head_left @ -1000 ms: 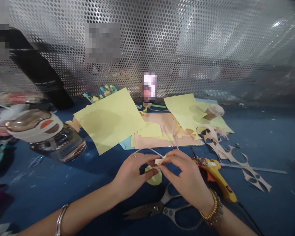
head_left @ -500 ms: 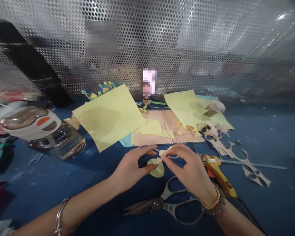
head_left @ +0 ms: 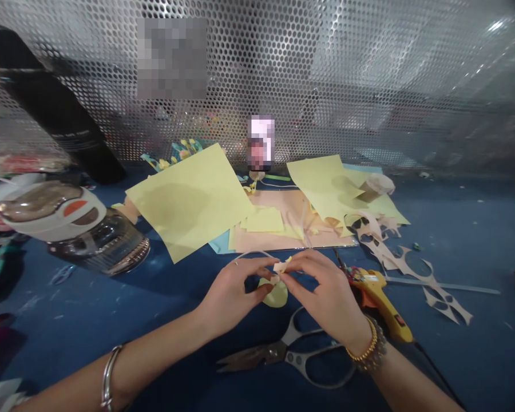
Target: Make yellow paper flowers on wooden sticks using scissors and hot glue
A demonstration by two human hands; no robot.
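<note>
Between my two hands is a small pale peach paper piece (head_left: 278, 267), with a bit of yellow at its upper right edge. My right hand (head_left: 326, 294) pinches it between thumb and fingertips. Closed in from the other side, my left hand (head_left: 229, 294) has its fingertips at the same piece; its exact grip is partly hidden. A thin white strand (head_left: 254, 252) curves behind my left fingers. Just below the fingertips shows a round yellow paper cutout (head_left: 276, 296). Grey-handled scissors (head_left: 278, 352) lie under my right hand, and a yellow glue gun (head_left: 384, 303) lies right of it.
Yellow sheets (head_left: 193, 200) and a peach sheet (head_left: 278, 200) lie ahead. Cut paper scraps (head_left: 412, 263) and a clear glue stick (head_left: 459, 288) are at right. A glass jar (head_left: 107, 246) stands left, near a black bottle (head_left: 64, 114). A perforated metal panel (head_left: 347, 68) closes the back.
My fingertips and the small paper piece have shifted slightly left, and the piece is turned a little. The white strand now arcs higher behind my left hand.
</note>
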